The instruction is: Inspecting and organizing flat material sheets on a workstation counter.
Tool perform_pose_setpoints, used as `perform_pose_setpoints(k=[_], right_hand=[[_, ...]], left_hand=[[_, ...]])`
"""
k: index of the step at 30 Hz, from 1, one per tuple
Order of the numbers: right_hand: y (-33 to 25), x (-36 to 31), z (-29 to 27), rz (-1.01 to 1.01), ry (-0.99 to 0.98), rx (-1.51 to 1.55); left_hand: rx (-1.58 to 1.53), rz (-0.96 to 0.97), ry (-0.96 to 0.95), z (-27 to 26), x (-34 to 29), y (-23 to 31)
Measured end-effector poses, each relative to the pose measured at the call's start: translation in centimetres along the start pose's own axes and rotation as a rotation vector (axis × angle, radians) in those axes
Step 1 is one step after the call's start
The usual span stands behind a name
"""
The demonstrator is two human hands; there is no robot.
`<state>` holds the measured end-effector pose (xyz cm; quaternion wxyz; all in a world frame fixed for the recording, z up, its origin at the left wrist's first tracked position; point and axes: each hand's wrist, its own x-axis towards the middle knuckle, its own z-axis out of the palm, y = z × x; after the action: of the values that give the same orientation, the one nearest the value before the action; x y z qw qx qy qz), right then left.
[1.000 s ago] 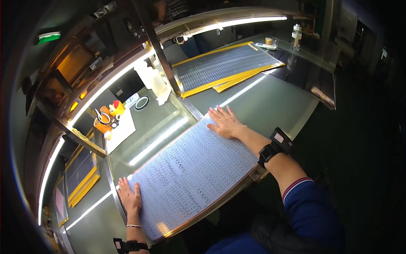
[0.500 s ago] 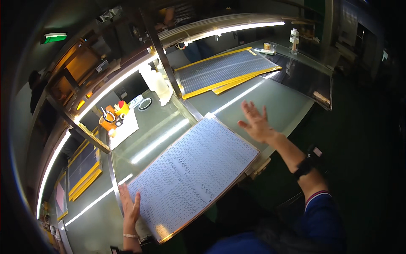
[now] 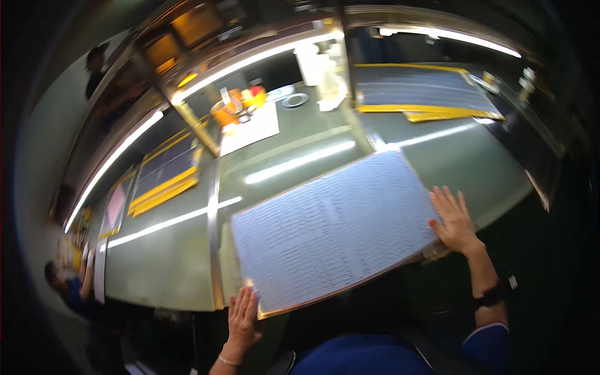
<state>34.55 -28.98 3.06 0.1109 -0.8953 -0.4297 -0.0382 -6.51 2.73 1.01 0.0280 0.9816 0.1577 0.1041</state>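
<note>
A large rectangular panel (image 3: 337,225) lies tilted across the table in front of me, pale bluish-white with rows of small dark marks and a coppery edge. It looks like a circuit board panel, blurred by motion. At its right edge my right hand (image 3: 454,220) is open, fingers stretched out and together along the side. By its near left corner, my left hand (image 3: 242,317) is also open, fingers pointing up and away from me. Both hands are against or very close to the panel's edges; neither shows a grip around it.
Yellow-edged dark frames (image 3: 419,90) lie far right, with more yellow-edged frames (image 3: 165,165) at the left. Orange containers (image 3: 226,112), a white sheet (image 3: 259,128) and white bottles (image 3: 328,81) stand at the back. Another person (image 3: 72,290) is at the far left.
The view has swung to the right and the panel appears turned flatter. My right hand has come down from above the table to the panel's right edge; my left hand stays by its left end.
</note>
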Motion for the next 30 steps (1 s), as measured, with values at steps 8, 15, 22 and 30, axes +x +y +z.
perform_pose_setpoints(k=[8, 15, 22, 30], right_hand=[[0.9, -1.0, -0.1, 0.087, 0.273, 0.304], [3.2, -2.3, 2.3, 0.409, 0.670, 1.041], [5.0, -1.5, 4.6, 0.511, 0.732, 1.048], [1.0, -1.0, 0.3, 0.550, 0.657, 0.718]], left_hand=[[-0.040, 0.403, 0.021, -2.5, 4.9, -3.7], [0.090, 0.759, 0.165, -9.8, 11.2, -5.0], [0.344, 0.869, 0.818, -29.0, 19.3, -3.3], [-0.218, 0.098, 1.599, -34.6, 22.2, -14.9]])
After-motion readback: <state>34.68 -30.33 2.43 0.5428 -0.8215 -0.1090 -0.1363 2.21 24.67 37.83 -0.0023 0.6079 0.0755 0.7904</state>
